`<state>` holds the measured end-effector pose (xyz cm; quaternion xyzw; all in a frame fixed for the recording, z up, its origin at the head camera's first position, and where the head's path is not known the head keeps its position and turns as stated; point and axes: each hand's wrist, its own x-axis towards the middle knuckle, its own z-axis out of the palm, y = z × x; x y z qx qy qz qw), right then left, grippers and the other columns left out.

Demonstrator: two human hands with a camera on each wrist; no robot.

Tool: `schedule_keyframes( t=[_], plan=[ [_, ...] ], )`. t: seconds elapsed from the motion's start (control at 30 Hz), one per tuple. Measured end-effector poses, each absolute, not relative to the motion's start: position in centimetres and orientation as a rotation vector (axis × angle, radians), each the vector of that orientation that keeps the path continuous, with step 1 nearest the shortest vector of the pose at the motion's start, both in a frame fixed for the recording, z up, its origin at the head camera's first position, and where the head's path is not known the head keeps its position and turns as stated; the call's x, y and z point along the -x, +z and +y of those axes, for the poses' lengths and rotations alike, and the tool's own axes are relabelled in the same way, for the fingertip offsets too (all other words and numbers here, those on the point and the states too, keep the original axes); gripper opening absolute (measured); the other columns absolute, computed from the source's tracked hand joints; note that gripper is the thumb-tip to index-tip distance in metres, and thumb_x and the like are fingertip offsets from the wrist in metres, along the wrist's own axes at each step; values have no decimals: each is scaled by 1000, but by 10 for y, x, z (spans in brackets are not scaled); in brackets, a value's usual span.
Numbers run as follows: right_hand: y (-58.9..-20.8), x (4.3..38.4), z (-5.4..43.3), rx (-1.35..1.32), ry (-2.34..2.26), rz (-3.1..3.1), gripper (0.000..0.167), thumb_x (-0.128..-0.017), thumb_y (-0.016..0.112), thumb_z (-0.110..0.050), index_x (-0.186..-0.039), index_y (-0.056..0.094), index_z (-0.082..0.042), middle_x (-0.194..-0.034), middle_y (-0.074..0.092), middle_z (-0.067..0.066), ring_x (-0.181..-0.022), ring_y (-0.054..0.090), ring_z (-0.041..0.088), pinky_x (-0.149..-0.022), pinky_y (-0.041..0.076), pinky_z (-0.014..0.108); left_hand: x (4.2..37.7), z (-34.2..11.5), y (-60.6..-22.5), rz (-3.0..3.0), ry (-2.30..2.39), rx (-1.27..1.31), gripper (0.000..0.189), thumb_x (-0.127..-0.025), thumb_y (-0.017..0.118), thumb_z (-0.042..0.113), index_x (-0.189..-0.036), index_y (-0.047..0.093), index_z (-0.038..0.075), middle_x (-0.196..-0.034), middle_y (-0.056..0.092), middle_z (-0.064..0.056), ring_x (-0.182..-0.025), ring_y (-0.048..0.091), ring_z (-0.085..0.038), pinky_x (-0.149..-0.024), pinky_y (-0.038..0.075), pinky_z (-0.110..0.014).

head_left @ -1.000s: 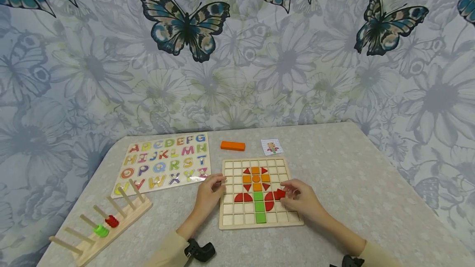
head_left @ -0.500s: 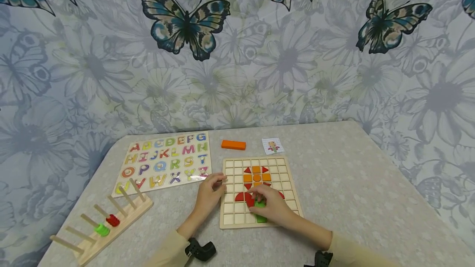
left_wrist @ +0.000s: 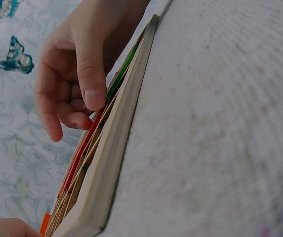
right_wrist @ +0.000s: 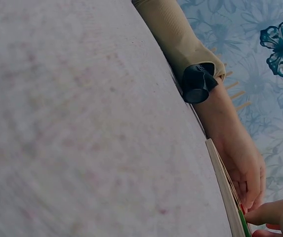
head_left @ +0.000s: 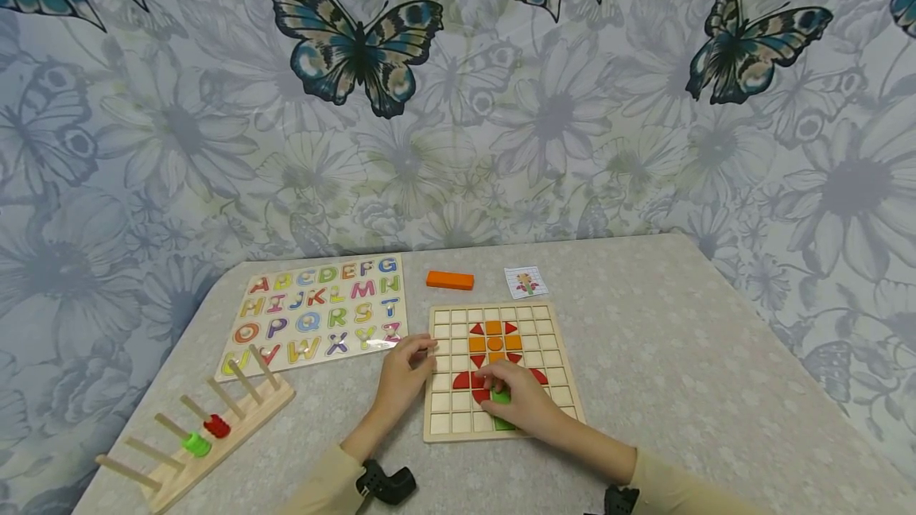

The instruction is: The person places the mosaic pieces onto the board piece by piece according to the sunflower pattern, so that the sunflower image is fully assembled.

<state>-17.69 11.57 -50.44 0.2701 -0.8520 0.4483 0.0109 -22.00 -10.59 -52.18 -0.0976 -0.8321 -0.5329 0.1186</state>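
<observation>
In the head view a wooden grid board point(head_left: 438, 404) lies on the table, bearing orange squares point(head_left: 477, 344), small red triangles and green squares. Over its lower middle my right hand point(head_left: 525, 400) has its thumb and forefinger on either side of a red quarter-circle piece point(head_left: 481, 396), which sits low on the grid. The left wrist view shows this same right hand point(left_wrist: 77, 74) close above the board, its other fingers bent. At the board's left edge my left hand point(head_left: 402, 376) rests with relaxed fingers, fingertips touching the rim. More red pieces point(head_left: 539, 377) lie right of the right hand.
Behind the board are an orange box point(head_left: 450, 280) and a small picture card point(head_left: 525, 283). To the left lies an alphabet board point(head_left: 315, 312), with a wooden peg rack point(head_left: 222, 439) in front holding red and green beads. A patterned curtain point(head_left: 458, 173) hangs behind the table.
From the board's right side, my right hand has moved left across the green column with a red piece. That piece now lies lower beside the green squares. The left hand has stayed put.
</observation>
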Motion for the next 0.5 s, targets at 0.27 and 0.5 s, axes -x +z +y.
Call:
schedule_keyframes(
  t=[0.27, 0.5],
  plan=[
    [-507, 178, 117, -866, 1357, -2672, 30, -80, 73, -6, -108, 65, -4, -90, 61, 0, -79, 51, 7, -70, 48, 18, 219, -105, -522, -2436, -1553, 289, 22, -81, 65, -1, -102, 70, 0, -118, 64, -16, -102, 64, -27, -89, 55, -34],
    [-507, 178, 118, -882, 1348, -2687, 28, -81, 72, -9, -109, 65, -7, -92, 62, 0, -80, 50, 7, -70, 48, 18, 218, -104, -521, -2453, -1533, 278, 21, -82, 65, 0, -103, 70, 2, -118, 64, -15, -101, 64, -26, -88, 55, -33]
  ],
)
